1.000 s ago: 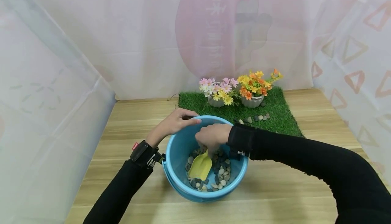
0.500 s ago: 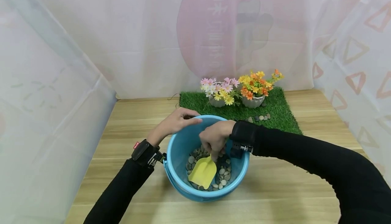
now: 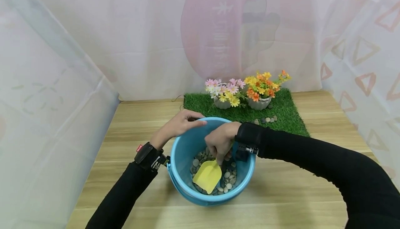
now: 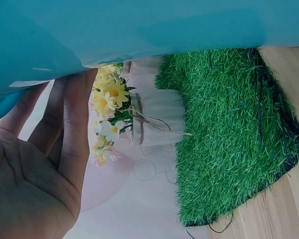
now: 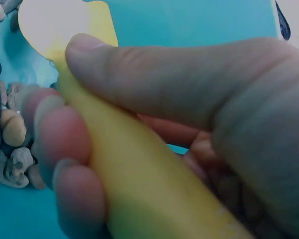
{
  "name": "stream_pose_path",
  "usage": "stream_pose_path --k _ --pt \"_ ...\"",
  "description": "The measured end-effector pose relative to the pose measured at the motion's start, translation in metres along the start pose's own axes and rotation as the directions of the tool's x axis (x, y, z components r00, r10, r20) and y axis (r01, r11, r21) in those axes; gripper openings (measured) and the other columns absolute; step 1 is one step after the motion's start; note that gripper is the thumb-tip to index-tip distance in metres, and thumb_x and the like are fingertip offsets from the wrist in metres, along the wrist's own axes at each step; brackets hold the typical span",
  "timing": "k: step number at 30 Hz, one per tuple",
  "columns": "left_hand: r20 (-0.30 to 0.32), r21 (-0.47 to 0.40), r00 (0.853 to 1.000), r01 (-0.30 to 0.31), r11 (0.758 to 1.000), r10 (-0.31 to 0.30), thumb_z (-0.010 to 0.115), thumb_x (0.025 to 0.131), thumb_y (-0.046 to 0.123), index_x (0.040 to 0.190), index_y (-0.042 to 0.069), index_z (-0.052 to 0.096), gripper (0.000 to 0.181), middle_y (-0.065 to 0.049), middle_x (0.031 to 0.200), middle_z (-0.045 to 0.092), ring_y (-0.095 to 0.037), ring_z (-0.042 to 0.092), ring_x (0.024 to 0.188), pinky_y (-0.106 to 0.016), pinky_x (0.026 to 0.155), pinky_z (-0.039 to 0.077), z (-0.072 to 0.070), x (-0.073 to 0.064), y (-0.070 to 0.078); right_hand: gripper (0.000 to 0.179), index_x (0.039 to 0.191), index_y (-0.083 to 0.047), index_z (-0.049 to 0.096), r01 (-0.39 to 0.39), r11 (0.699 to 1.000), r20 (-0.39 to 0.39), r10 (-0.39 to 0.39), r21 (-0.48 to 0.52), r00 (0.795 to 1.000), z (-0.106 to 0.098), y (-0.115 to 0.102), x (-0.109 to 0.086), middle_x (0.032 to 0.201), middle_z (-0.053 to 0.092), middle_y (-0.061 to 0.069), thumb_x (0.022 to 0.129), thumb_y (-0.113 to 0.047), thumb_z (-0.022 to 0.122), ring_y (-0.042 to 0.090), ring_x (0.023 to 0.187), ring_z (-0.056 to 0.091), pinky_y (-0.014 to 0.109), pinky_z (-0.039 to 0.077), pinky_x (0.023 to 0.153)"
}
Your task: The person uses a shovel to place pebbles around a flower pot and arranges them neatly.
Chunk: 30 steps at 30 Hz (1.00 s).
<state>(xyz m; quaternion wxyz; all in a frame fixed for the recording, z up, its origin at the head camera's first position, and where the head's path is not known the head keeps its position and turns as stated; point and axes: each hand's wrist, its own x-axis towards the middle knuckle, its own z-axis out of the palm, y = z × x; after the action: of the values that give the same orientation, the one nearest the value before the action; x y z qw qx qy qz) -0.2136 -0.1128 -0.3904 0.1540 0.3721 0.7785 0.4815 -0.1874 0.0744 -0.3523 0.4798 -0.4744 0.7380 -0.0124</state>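
Observation:
A light-blue bucket (image 3: 179, 184) stands on the table with a layer of grey, white and dark pebbles (image 3: 229, 178) at its bottom. My left hand (image 3: 178, 124) holds the bucket's far-left rim, thumb over the edge; in the left wrist view its fingers (image 4: 74, 129) lie against the outer wall. Inside the bucket, my right hand (image 3: 221, 140) grips a yellow toy shovel (image 3: 207, 177) by the handle, blade towards me and over the pebbles. The right wrist view has the thumb along the top of the handle (image 5: 134, 164) and the fingers curled round it. The blade looks bare.
Behind the bucket lies a green artificial grass mat (image 3: 290, 118). On it stand a pot of pink and yellow flowers (image 3: 223, 95) and a pot of orange flowers (image 3: 259, 93), with a short row of pebbles (image 3: 267, 120) in front. Printed cloth (image 3: 150, 48) surrounds the wooden table (image 3: 137, 118).
The shovel blade has shifted slightly right and towards me, uncovering pebbles on its left. My right hand moved a little right with it, then stayed nearly still. The left hand keeps its place.

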Motion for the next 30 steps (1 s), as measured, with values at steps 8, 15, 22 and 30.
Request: stream_pose_path --k 8,15,22,30 --pt "0.005 -0.005 1.0 0.01 1.0 -0.01 0.054 0.094 0.032 0.107 0.017 0.068 0.024 0.001 0.093 0.065 -0.014 0.06 0.077 -0.034 0.071 0.049 -0.001 0.0 0.003 0.026 0.069 -0.022 0.073 0.026 0.999 0.053 -0.023 -0.046 0.998 0.012 0.032 0.037 0.061 0.063 -0.008 0.084 -0.042 0.065 0.011 0.054 0.059 0.027 0.048 0.053" --pt "0.005 0.002 1.0 -0.015 1.0 0.015 0.053 0.095 0.031 0.105 0.019 0.068 0.022 0.003 0.091 0.065 -0.013 0.059 0.076 -0.035 0.069 0.049 0.0 0.001 0.001 0.028 0.066 -0.015 0.07 0.08 0.996 0.044 -0.081 0.027 0.996 -0.004 0.007 0.001 0.062 0.062 -0.004 0.089 -0.028 0.063 0.015 0.057 0.06 0.027 0.047 0.056" --pt "0.014 -0.016 1.0 0.021 1.0 -0.02 0.054 0.095 0.024 0.106 0.014 0.068 0.02 -0.004 0.093 0.066 -0.017 0.061 0.079 -0.035 0.07 0.05 0.001 0.002 0.006 0.025 0.068 -0.013 0.069 0.109 0.988 0.024 -0.112 0.111 0.993 -0.014 -0.005 -0.026 0.065 0.063 0.0 0.09 -0.023 0.062 0.023 0.063 0.061 0.028 0.048 0.058" --pt "0.022 -0.02 1.0 0.018 1.0 -0.017 0.052 0.095 0.01 0.105 0.002 0.066 0.019 -0.013 0.092 0.065 -0.024 0.062 0.079 -0.036 0.069 0.051 -0.002 -0.002 0.038 0.021 0.073 -0.018 0.07 0.214 0.966 -0.011 -0.215 0.148 0.977 -0.015 -0.002 -0.04 0.07 0.065 0.005 0.091 -0.024 0.06 0.021 0.064 0.061 0.029 0.049 0.059"
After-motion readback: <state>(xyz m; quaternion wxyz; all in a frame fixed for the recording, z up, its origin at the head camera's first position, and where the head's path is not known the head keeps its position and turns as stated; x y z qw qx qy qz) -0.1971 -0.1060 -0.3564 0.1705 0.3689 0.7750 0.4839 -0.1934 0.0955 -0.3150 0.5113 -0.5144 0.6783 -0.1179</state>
